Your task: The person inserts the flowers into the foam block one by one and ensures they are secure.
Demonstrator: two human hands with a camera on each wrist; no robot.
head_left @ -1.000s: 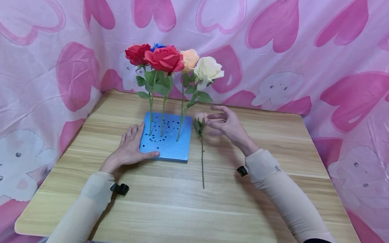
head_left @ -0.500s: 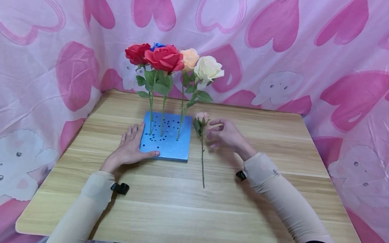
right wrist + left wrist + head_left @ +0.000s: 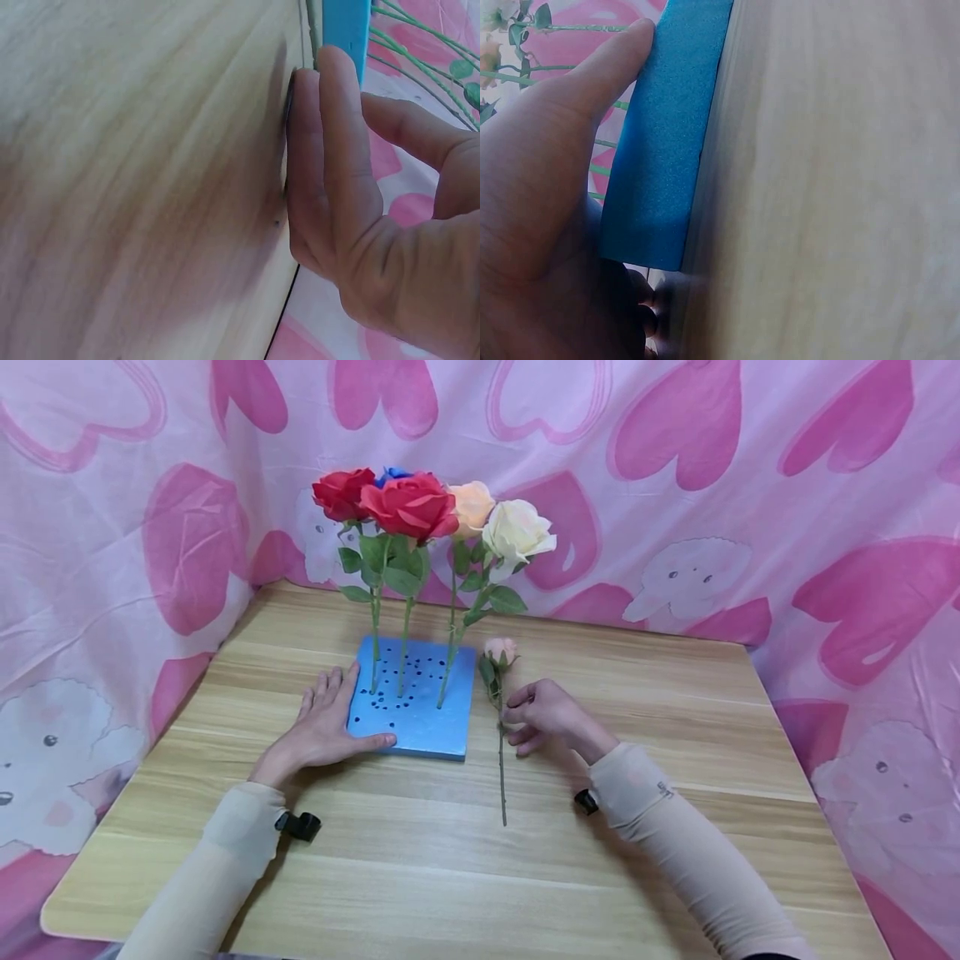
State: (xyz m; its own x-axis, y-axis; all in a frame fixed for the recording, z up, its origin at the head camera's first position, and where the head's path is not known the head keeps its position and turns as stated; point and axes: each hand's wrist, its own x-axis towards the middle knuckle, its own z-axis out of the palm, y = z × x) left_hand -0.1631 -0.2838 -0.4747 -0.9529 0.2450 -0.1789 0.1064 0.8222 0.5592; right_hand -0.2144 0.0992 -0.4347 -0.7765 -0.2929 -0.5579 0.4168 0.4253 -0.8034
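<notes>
My left hand [image 3: 322,722] rests against the left side of a blue foam block [image 3: 420,735], its thumb lying on the block's top near the front corner. Several artificial roses stand upright in the block: two red ones, a blue one, a peach one and a white rose [image 3: 516,531]. To the block's right, a pale pink rose [image 3: 500,651] lies flat on the table, its stem toward me. My right hand [image 3: 551,720] is at that stem, fingertips beside or touching it. In the right wrist view, the thumb [image 3: 420,127] stands apart from the fingers [image 3: 341,142].
The wooden table [image 3: 375,877] carries the block and the loose rose. A pink and white curtain [image 3: 585,427] with hearts hangs behind the table and on both sides. Many small holes dot the block's top. Each wrist wears a small black camera [image 3: 302,826].
My right hand has come down from beside the pink rose's bloom toward me, to the middle of its stem. My left hand stays on the foam block.
</notes>
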